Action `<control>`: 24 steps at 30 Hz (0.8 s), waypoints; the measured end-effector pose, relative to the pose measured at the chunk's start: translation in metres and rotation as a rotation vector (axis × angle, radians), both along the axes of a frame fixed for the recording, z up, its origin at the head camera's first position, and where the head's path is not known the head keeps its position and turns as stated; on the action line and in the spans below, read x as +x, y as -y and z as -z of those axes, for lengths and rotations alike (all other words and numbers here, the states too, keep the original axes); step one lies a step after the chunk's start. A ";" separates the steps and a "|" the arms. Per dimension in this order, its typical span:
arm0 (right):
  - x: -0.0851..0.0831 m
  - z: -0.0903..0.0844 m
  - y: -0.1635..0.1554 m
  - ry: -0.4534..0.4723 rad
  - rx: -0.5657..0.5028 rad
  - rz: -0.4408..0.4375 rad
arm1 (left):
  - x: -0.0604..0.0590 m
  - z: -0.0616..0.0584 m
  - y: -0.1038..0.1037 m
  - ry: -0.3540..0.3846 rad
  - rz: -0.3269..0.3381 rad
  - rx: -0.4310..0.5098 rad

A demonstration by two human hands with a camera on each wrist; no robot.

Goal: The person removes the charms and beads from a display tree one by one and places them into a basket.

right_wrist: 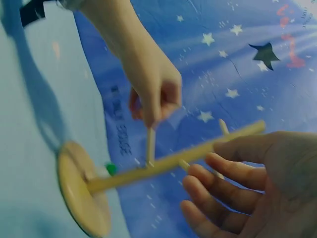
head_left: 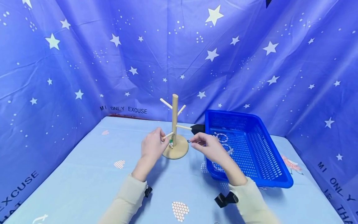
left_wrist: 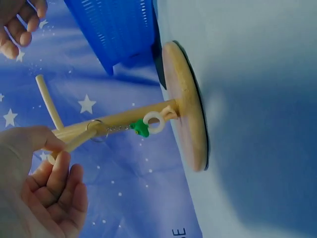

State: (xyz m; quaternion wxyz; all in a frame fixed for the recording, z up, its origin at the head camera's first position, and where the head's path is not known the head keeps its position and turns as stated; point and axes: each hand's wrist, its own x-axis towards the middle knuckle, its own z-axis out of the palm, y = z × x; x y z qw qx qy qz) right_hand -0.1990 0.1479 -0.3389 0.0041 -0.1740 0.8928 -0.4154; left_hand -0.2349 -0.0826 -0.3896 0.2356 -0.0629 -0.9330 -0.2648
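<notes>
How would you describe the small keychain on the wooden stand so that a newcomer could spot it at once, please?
Start at the blue basket on the light blue table; just left of it stands a wooden peg stand. From the lowest peg, touched by the left hand, hangs the keychain. Unlike the bare pegs above, it shows a metal ring, short chain, green charm and white ring.

a blue basket (head_left: 275,146) sits on the light blue tablecloth (head_left: 84,174) just right of the right hand, with pale bracelets (head_left: 223,143) inside. a dark object (head_left: 198,128) (unclear what) lies beyond that hand. a starry blue curtain (head_left: 84,56) hangs behind.
</notes>
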 end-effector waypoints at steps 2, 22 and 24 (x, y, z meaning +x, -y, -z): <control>0.001 0.006 0.011 -0.004 -0.047 0.013 | 0.000 -0.002 0.002 0.048 0.016 0.019; -0.012 0.065 0.075 0.052 -0.414 0.117 | -0.062 -0.069 0.040 -0.107 0.253 0.467; -0.015 0.070 0.078 0.060 -0.423 0.145 | -0.067 -0.073 0.039 -0.108 0.256 0.479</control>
